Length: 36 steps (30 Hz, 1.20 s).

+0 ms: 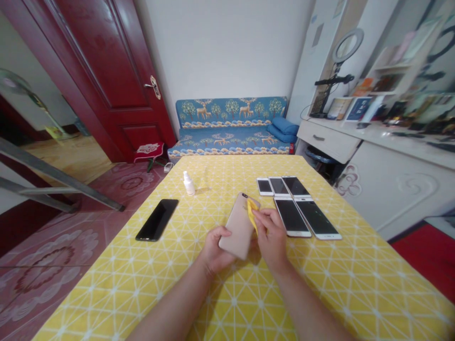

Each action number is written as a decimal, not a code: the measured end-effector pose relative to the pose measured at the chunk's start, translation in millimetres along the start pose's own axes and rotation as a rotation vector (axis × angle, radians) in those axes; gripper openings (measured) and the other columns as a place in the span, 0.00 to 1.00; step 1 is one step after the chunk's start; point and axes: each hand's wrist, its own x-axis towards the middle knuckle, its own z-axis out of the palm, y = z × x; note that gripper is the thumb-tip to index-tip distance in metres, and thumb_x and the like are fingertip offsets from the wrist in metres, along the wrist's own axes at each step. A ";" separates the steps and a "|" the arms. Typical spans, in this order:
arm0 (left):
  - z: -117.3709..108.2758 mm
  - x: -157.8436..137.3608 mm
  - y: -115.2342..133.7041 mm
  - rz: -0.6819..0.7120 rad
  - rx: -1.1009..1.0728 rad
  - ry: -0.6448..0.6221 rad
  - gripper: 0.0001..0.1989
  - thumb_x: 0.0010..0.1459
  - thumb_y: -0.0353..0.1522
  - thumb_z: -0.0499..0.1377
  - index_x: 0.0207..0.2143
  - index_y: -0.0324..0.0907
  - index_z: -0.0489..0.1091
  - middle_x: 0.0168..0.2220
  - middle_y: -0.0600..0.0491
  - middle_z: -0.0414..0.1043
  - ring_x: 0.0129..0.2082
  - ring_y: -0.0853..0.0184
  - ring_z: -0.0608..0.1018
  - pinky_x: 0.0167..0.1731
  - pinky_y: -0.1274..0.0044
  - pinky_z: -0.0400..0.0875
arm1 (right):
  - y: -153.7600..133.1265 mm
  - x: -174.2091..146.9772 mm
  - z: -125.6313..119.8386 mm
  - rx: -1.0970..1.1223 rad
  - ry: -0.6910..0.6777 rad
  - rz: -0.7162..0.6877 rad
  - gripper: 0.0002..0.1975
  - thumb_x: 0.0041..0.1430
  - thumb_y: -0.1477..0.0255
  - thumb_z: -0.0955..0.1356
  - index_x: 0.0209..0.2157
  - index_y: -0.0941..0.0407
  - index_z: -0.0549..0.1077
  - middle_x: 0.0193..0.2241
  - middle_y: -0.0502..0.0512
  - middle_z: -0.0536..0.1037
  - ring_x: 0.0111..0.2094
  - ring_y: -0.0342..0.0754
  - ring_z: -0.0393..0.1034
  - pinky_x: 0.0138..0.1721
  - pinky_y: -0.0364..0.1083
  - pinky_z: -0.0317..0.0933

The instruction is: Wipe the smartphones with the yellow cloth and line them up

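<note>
My left hand (217,248) is closed round the lower part of a gold smartphone (237,227), held tilted above the table with its back and camera facing up. In my right hand (272,234) a small yellow cloth (252,213) is pinched, touching the phone's back near its upper right edge. Right of my hands lie several white-framed smartphones in two rows, screens up, among them a large one (318,218) and a small one (265,186). A black smartphone (157,220) rests alone at the left. Behind it stands a white spray bottle (189,183), upright.
A yellow patterned cloth (170,293) covers the table. Beyond its far edge is a blue patterned sofa (231,137). A white cabinet (398,175) with a ring light (348,46) stands at the right, a red door (117,71) at the left. Metal legs (60,177) slant beside the table.
</note>
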 end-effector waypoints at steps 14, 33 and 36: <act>-5.5 10.2 8.7 0.120 0.015 0.194 0.30 0.57 0.46 0.52 0.49 0.28 0.67 0.40 0.39 0.75 0.43 0.57 0.76 0.46 0.70 0.68 | -41.2 -18.2 21.7 0.055 -0.361 -0.248 0.13 0.63 0.76 0.62 0.42 0.52 0.77 0.31 0.52 0.72 0.34 0.47 0.64 0.38 0.48 0.59; -9.8 7.6 20.0 0.584 0.685 0.578 0.30 0.47 0.36 0.66 0.55 0.49 0.67 0.38 0.55 0.72 0.36 0.69 0.73 0.33 0.80 0.66 | -35.4 -16.5 6.1 0.007 -0.541 0.139 0.13 0.55 0.73 0.66 0.17 0.55 0.69 0.19 0.48 0.69 0.21 0.42 0.64 0.25 0.42 0.56; -12.6 12.4 14.7 0.712 0.875 0.611 0.30 0.42 0.32 0.69 0.51 0.45 0.71 0.42 0.52 0.69 0.48 0.62 0.70 0.50 0.75 0.62 | -32.3 -16.0 7.0 -0.046 -0.368 0.141 0.04 0.55 0.73 0.66 0.28 0.55 0.73 0.30 0.52 0.72 0.30 0.46 0.69 0.33 0.45 0.63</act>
